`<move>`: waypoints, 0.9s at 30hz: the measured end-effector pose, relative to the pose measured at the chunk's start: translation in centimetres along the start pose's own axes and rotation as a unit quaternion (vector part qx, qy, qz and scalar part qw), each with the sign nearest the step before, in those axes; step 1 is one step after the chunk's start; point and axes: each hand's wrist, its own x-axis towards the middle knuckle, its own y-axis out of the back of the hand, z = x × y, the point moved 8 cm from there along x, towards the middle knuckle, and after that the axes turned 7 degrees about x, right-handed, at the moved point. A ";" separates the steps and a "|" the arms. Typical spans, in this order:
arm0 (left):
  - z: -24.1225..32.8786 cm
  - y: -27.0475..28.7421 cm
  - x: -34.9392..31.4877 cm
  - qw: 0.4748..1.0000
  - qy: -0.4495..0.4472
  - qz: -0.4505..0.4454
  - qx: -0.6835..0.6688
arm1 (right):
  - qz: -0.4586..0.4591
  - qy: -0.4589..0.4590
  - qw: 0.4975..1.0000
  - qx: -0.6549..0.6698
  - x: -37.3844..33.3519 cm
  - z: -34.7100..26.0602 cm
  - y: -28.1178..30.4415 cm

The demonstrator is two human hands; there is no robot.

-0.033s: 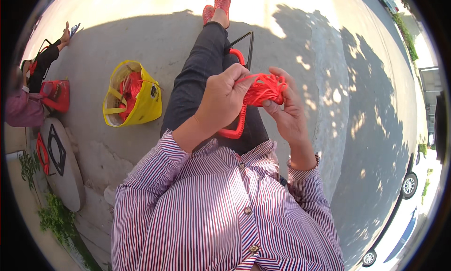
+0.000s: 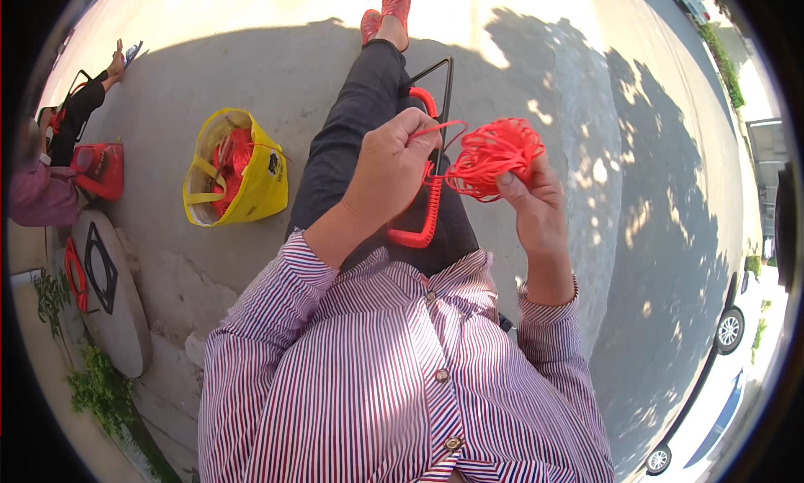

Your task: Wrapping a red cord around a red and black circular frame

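Observation:
A loose bundle of thin red plastic cord (image 2: pixel 496 154) is held up over my lap. My right hand (image 2: pixel 538 205) is closed on its right side, with the thumb in front. My left hand (image 2: pixel 387 166) pinches a strand of the cord that loops across from the bundle. Below the hands, a bent black metal frame (image 2: pixel 450 98) rests on my legs. Red cord is wound tightly around its lower part (image 2: pixel 430 219). Part of the frame is hidden behind my left hand.
To the left on the ground stands a yellow bag (image 2: pixel 272 185) with red cord inside. Farther left are a seated person (image 2: pixel 42 190), a red bag (image 2: pixel 100 171) and a round grey slab (image 2: pixel 126 315) bearing a black frame (image 2: pixel 102 265). Parked cars (image 2: pixel 712 412) line the right.
The cord bundle has moved right with my right hand and fanned out looser. My hands are farther apart, and a strand now spans between my left hand and the bundle.

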 end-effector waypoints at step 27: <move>-12.2 -5.1 -0.3 0.915 0.291 -0.075 -0.269 | 0.128 -0.093 0.986 0.049 -1.2 0.9 5.0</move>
